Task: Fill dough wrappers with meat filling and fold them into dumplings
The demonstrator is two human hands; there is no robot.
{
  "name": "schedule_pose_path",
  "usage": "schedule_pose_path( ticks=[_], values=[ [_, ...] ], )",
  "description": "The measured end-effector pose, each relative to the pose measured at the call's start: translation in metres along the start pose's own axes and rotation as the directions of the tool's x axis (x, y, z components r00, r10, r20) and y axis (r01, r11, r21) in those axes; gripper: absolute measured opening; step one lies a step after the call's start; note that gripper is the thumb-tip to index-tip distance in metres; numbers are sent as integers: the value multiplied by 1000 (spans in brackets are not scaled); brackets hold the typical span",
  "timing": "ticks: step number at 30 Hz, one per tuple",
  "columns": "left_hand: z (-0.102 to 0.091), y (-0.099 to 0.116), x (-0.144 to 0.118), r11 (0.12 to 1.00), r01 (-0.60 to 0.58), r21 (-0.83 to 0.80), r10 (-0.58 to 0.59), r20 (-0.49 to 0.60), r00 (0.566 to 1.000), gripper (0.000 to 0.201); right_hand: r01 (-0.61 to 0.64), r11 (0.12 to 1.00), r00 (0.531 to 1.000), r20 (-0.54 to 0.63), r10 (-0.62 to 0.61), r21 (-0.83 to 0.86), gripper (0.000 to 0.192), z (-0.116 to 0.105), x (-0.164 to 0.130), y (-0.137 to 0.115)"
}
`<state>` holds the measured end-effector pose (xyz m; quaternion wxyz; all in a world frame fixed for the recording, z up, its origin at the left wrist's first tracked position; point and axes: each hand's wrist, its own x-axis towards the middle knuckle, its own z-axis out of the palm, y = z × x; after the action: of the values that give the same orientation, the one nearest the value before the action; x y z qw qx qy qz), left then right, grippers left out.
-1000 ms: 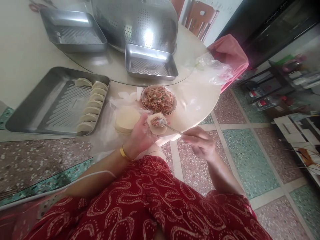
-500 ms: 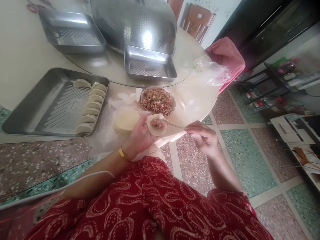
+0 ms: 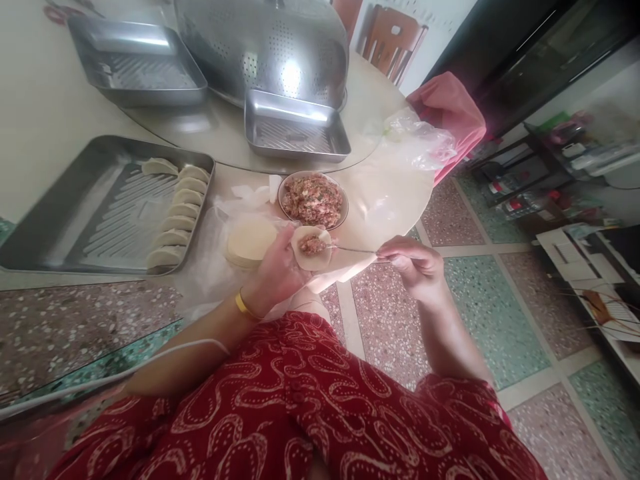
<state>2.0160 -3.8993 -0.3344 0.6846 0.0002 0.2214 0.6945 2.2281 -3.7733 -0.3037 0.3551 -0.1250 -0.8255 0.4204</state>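
Note:
My left hand [image 3: 276, 270] holds a round dumpling wrapper [image 3: 320, 261] with a lump of minced meat filling [image 3: 312, 245] in its middle. In my right hand [image 3: 414, 265] is the handle of a thin metal spoon [image 3: 356, 249], whose tip rests at the right side of the filling. A bowl of minced meat [image 3: 314, 199] stands just behind the wrapper. Left of it, a stack of round wrappers [image 3: 250, 240] lies on clear plastic, beside my left hand. Several folded dumplings [image 3: 175, 223] sit along the right side of a large metal tray [image 3: 111, 148].
Two smaller metal trays, one at the back left [image 3: 137, 97] and one in the centre [image 3: 297, 155], stand before a large perforated metal colander [image 3: 270, 40]. A crumpled plastic bag [image 3: 423, 140] and pink cloth [image 3: 453, 120] lie at the table's right edge.
My right hand has drawn slightly to the right with the spoon, sliding it across the filling. My left hand still holds the wrapper in nearly the same place.

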Motion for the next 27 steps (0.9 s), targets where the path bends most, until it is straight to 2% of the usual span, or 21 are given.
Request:
schedule_pose_path(
  ticks=[5,8,10,13,15,19,23,25,27],
  values=[
    [-6,1,3,1000,14,-27,-14,-1,1000,44,1,998,1000,-22,0,56,17,4,3,-1],
    [-5,2,3,999,19,-50,-21,-37,999,44,68,998,997,-47,-68,6,19,3,2,-4],
    [-3,2,3,998,7,-62,-10,-48,999,41,99,995,995,-24,-100,-32,23,5,1,-3],
    [-3,1,3,998,-17,-67,13,-54,998,37,93,994,996,19,-92,-54,28,8,0,1],
    [-3,1,3,998,-18,-61,14,-55,998,36,66,996,998,0,-66,-63,26,9,-1,3],
    [-3,2,3,999,5,-47,-6,-40,999,41,74,996,994,-72,-77,-52,20,6,-1,1],
    [-3,2,3,999,13,-35,-15,-47,999,50,85,996,996,-32,-86,-18,21,8,-3,-5],
    [-2,2,4,1000,-4,-26,3,-34,999,50,46,999,996,-79,-45,7,22,12,-7,-8],
    [0,0,4,999,-47,-28,45,-50,998,48,-10,1000,983,-183,12,14,21,17,-12,-11]
  ],
)
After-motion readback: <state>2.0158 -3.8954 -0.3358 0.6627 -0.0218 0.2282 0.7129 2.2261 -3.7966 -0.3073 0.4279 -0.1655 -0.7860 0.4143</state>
